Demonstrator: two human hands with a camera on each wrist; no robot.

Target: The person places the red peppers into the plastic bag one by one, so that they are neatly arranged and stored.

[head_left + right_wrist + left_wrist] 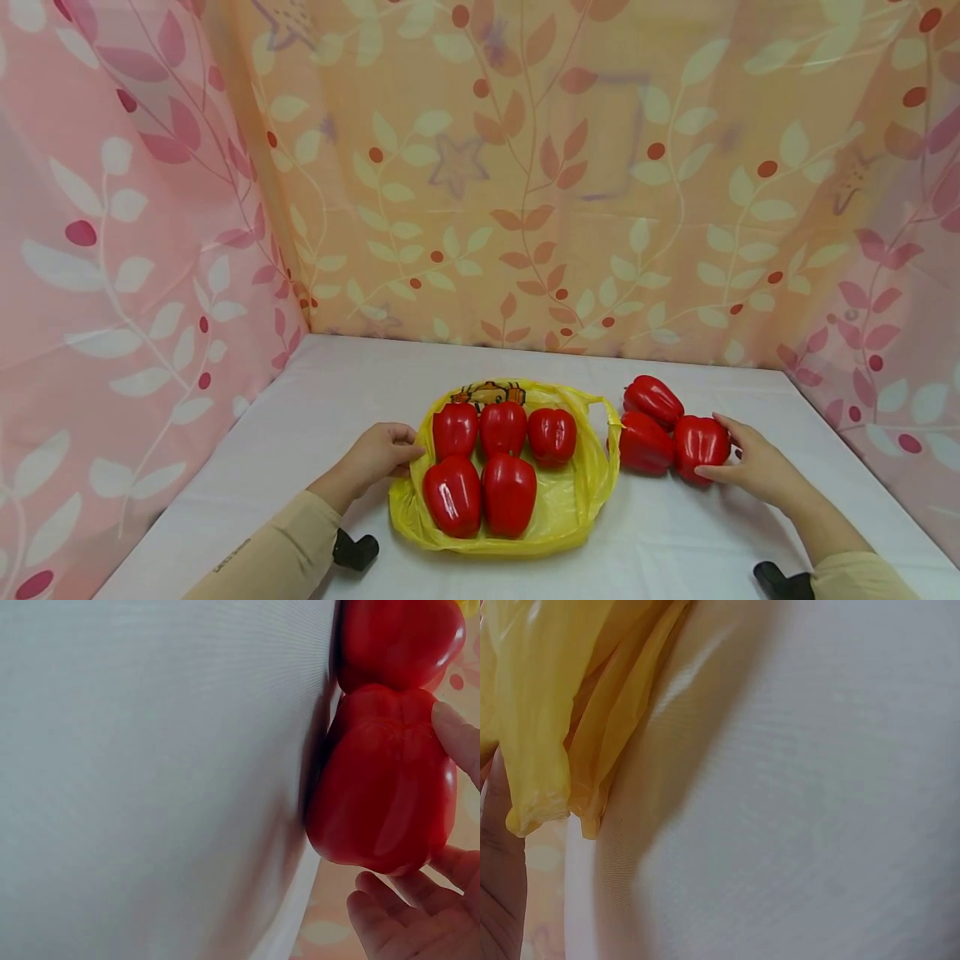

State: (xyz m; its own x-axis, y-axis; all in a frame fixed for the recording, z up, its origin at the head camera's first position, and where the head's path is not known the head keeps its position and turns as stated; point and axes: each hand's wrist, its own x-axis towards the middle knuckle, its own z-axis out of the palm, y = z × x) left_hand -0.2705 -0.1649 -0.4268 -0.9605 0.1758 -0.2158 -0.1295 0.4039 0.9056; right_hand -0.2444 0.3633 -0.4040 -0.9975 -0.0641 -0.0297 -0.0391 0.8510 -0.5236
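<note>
A yellow plastic bag [562,508] lies spread with its mouth up, and several red bell peppers [508,495] sit inside it. My left hand [378,454] holds the bag's left rim; in the left wrist view, folds of yellow plastic [536,712] hang beside the fingers. To the right of the bag, three more red bell peppers are bunched together. My right hand [757,467] grips the rightmost bell pepper [701,448], thumb on the near side and fingers around the far right side. In the right wrist view this pepper [386,787] touches a neighbouring pepper [401,641].
A white cloth [360,367] covers the table. Patterned curtains [525,167] stand along its back and both sides. Black straps [355,550] show at both wrists. The bag's right handle loop [611,433] reaches close to the loose peppers.
</note>
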